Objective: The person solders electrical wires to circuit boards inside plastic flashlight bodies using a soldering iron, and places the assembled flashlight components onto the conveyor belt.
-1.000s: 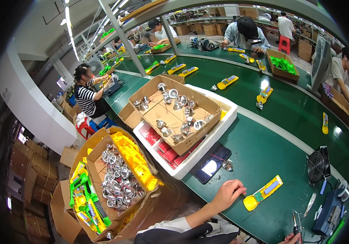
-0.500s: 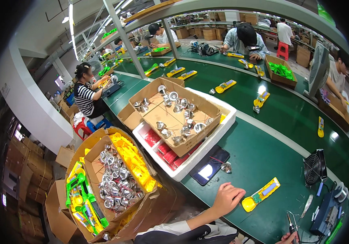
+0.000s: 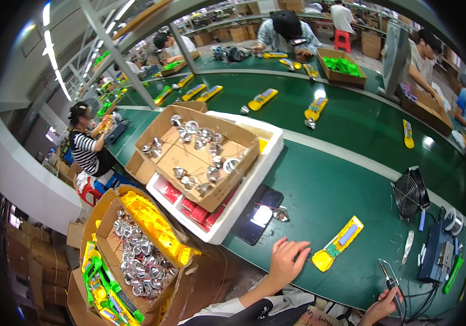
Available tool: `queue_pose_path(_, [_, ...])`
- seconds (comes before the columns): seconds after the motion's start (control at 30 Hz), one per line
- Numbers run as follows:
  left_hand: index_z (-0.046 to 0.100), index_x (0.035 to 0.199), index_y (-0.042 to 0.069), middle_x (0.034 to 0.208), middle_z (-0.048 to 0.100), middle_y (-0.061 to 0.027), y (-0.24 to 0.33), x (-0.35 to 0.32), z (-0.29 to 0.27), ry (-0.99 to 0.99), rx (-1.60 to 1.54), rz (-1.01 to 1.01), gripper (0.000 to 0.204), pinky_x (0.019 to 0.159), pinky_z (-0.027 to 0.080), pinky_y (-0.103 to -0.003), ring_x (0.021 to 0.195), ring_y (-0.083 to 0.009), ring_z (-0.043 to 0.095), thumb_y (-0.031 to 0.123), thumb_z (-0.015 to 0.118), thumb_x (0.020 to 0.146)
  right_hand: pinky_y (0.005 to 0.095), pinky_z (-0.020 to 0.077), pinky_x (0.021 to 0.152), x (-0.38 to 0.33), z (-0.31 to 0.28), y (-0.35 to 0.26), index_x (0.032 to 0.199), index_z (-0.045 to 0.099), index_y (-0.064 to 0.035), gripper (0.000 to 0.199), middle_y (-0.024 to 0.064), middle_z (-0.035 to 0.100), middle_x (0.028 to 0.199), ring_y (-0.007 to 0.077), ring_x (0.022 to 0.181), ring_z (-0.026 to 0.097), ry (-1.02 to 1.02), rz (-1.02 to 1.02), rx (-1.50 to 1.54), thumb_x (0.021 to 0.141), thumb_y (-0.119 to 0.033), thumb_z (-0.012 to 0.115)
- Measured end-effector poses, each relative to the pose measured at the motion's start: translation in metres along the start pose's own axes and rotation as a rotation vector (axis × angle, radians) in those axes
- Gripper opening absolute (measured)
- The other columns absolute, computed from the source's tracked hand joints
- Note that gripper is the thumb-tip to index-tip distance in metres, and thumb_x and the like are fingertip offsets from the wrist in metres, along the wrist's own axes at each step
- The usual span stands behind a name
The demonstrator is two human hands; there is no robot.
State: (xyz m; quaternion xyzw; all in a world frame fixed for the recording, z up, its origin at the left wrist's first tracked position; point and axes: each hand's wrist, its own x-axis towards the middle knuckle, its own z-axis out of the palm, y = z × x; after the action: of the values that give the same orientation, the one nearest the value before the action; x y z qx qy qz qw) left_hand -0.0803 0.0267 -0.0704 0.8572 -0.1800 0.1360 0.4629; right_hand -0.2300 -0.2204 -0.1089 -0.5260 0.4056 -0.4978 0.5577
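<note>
On the green worktop in front of me lies a yellow torch half-shell, holding a green circuit board and a blue cylindrical battery. My left hand hovers just left of its rounded end, fingers loosely bent and apart, with nothing visible in them. Low on the right, my right hand grips a soldering iron by its dark handle, the thin metal tip pointing up and away. A silver reflector cup sits by the edge of a dark phone, left of the shell.
Left stand a carton of reflectors on a white foam box, and a large carton of reflectors and yellow and green shells. Right are a small black fan, a solder spool and a blue soldering station. Beyond runs a green conveyor.
The view has swung right, so everything sits further left. My right hand and the soldering iron show more fully. My left hand stays beside the yellow shell, which has not visibly moved.
</note>
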Motion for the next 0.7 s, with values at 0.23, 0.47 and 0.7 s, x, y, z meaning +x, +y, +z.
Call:
queue_pose_path(0.23, [0.057, 0.066, 0.006, 0.056, 0.052, -0.0041, -0.001, 0.006, -0.003, 0.040, -0.018, 0.021, 0.008, 0.067, 0.038, -0.032, 0.055, -0.0197, 0.049, 0.006, 0.066, 0.065, 0.0146, 0.0300, 0.043, -0.023, 0.015, -0.042, 0.089, 0.043, -0.0024, 0.015, 0.0006, 0.041, 0.064, 0.0057, 0.049, 0.039, 0.006, -0.029, 0.084, 0.081, -0.013, 0.049])
queue_pose_path(0.47, [0.060, 0.066, 0.007, 0.057, 0.053, -0.0015, 0.002, 0.004, 0.010, -0.030, -0.047, 0.087, 0.008, 0.065, 0.037, -0.030, 0.054, -0.0169, 0.049, 0.005, 0.066, 0.061, 0.0169, 0.0352, 0.049, -0.056, 0.027, -0.062, 0.085, 0.038, -0.0025, 0.023, 0.0058, 0.041, 0.074, 0.0075, 0.062, 0.040, -0.192, -0.115, 0.146, 0.074, -0.017, 0.051])
queue_pose_path(0.7, [0.061, 0.066, 0.009, 0.059, 0.053, 0.0007, 0.013, 0.000, 0.019, -0.027, 0.018, 0.037, 0.009, 0.065, 0.033, -0.029, 0.057, -0.0152, 0.049, 0.006, 0.066, 0.060, 0.0173, 0.0359, 0.042, -0.076, 0.062, -0.061, 0.084, 0.039, -0.0041, 0.019, 0.0048, 0.044, 0.067, 0.0082, 0.051, 0.044, -0.460, 0.008, 0.024, 0.078, -0.015, 0.053])
